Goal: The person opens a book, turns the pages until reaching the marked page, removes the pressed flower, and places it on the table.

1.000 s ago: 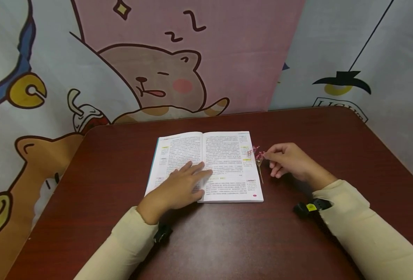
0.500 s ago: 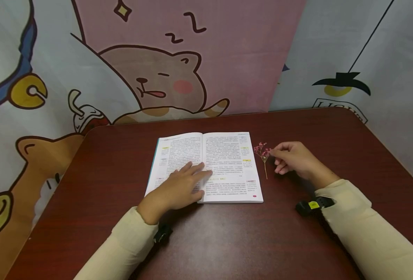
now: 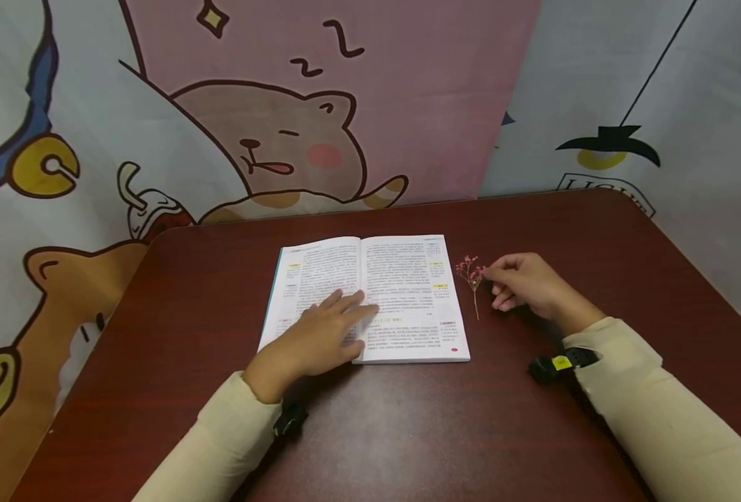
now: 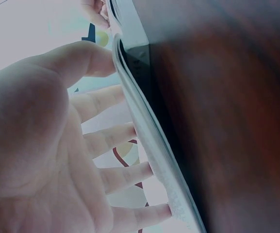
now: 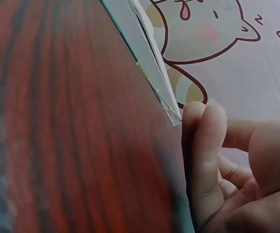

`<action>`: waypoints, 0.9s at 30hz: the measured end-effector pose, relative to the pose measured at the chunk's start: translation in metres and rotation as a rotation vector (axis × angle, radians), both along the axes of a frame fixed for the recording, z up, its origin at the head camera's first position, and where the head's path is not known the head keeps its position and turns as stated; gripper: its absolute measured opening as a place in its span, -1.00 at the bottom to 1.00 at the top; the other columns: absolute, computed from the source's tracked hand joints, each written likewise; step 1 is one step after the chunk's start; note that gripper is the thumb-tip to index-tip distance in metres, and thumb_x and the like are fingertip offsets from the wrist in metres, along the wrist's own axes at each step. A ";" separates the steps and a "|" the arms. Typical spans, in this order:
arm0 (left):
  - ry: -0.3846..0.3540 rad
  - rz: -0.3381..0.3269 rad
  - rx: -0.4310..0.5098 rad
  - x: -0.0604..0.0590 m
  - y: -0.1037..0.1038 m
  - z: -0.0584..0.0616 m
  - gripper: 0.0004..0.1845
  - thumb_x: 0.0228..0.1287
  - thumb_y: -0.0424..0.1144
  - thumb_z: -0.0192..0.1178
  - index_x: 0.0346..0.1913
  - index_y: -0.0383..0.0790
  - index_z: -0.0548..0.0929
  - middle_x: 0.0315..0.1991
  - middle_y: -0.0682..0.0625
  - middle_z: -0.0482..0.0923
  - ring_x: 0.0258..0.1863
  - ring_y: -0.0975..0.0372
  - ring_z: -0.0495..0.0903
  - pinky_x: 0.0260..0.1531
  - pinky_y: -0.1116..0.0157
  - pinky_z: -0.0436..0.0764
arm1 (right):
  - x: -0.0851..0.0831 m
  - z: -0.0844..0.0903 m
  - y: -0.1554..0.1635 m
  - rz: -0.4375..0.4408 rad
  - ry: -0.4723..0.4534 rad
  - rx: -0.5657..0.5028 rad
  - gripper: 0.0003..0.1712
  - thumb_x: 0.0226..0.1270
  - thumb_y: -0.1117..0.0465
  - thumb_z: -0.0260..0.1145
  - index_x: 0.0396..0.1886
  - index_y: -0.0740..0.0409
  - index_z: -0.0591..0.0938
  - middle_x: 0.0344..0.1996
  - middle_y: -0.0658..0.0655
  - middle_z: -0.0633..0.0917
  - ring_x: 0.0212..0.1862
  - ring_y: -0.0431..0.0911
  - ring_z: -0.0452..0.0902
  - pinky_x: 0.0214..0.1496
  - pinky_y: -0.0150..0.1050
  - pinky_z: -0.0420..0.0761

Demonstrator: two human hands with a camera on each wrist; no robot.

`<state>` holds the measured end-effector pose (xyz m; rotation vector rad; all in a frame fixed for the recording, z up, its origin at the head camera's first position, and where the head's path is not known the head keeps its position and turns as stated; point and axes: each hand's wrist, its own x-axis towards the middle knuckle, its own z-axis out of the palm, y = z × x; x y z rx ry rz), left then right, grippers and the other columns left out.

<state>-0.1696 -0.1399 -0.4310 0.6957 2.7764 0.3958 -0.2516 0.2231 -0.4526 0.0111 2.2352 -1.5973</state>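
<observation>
1. My right hand pinched the sprig, which lay on the table just right of the book.
2. My left hand pressed flat, fingers straight, on the open pages.

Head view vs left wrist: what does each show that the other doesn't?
Head only: the flower sprig on the table beside the book, the right hand with fingertips at its blossoms, both open pages, the cartoon backdrop.

Left wrist only: the left hand's palm and spread fingers from below, against the book's page edges.

Both: the left hand flat on the open book, and the dark red table.
</observation>
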 end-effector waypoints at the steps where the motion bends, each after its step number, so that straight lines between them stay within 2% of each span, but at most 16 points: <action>1: -0.001 0.002 -0.001 0.000 0.000 0.000 -0.37 0.39 0.00 0.17 0.50 0.17 0.32 0.58 0.01 0.12 0.59 -0.09 0.02 0.38 -0.30 0.18 | -0.001 -0.001 0.001 0.002 -0.003 -0.002 -0.60 0.53 0.15 0.16 0.03 0.48 0.46 -0.62 0.00 0.58 -0.61 -0.19 0.65 -0.46 -0.21 0.71; 11: 0.000 -0.008 0.002 0.000 0.000 0.001 -0.37 0.39 -0.01 0.17 0.50 0.15 0.32 0.58 -0.01 0.12 0.58 -0.10 0.02 0.37 -0.31 0.19 | -0.002 -0.008 0.004 0.012 0.033 0.090 -0.63 0.52 0.19 0.14 0.01 0.49 0.47 -0.61 0.05 0.54 -0.67 -0.20 0.59 -0.55 -0.23 0.67; 27: 0.002 -0.005 0.002 0.000 0.000 0.000 -0.37 0.40 -0.01 0.17 0.50 0.16 0.32 0.58 -0.01 0.12 0.59 -0.10 0.01 0.38 -0.32 0.18 | -0.001 -0.008 0.003 0.022 0.024 0.126 -0.66 0.51 0.18 0.18 -0.05 0.46 0.46 -0.63 0.06 0.52 -0.68 -0.18 0.60 -0.57 -0.22 0.66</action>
